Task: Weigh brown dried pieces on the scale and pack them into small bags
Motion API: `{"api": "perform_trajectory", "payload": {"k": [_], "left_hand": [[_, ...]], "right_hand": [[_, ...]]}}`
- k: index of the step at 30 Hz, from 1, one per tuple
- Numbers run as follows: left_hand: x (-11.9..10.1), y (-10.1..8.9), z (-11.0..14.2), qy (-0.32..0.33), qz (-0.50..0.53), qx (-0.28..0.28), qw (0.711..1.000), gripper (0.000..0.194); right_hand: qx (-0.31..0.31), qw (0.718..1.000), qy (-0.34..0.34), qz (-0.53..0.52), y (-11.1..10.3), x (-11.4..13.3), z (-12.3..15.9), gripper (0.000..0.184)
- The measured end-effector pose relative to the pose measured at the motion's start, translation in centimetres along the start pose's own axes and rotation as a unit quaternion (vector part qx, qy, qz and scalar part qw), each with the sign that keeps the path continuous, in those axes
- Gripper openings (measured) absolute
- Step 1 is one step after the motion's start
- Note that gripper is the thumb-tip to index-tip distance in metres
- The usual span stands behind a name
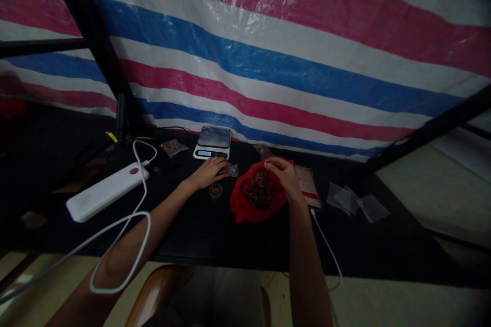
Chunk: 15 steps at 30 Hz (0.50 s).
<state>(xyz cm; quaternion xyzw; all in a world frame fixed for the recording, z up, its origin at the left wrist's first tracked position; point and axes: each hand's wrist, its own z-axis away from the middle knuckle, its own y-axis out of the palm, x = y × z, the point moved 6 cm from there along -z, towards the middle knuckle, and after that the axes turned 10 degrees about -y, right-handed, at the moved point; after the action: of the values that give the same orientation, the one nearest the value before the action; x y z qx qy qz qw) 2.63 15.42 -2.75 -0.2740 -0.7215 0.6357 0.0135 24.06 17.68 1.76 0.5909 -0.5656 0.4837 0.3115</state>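
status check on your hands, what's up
Left hand at small clear bag. Right hand pinched above dark dried pieces in red bag. Small cup beside left hand.

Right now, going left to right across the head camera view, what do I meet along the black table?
White power bank → left hand → red bag → flat paper packet → clear plastic bags

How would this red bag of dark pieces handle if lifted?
The red bag looks thin and floppy, lying crumpled around the pile, so it would likely sag when lifted. The dark pieces sit loose in its open mouth and could probably spill if tipped.
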Motion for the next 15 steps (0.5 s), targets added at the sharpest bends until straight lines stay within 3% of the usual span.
{"api": "perform_trajectory", "payload": {"k": [3, 6, 10, 15], "left_hand": [[0.0, -0.1, 0.0, 0.002, 0.004, -0.001, 1.0, 0.034], [0.0, 0.0, -0.1, 0.006, 0.009, -0.004, 1.0, 0.035], [0.2, 0.2, -0.1, 0.006, 0.011, -0.007, 1.0, 0.036], [0.1, 0.0, 0.0, 0.006, 0.028, -0.004, 1.0, 0.036]], "right_hand": [[0.088, 0.994, -0.011, 0.067, -0.3, 0.6, 1.7, 0.014], [0.161, 0.96, -0.051, 0.223, 0.3, 0.9, 3.1, 0.013], [0.188, 0.889, -0.099, 0.405, 1.2, 1.1, 3.6, 0.012], [0.2, 0.864, -0.141, 0.44, 2.8, 2.5, 3.0, 0.014]]}}
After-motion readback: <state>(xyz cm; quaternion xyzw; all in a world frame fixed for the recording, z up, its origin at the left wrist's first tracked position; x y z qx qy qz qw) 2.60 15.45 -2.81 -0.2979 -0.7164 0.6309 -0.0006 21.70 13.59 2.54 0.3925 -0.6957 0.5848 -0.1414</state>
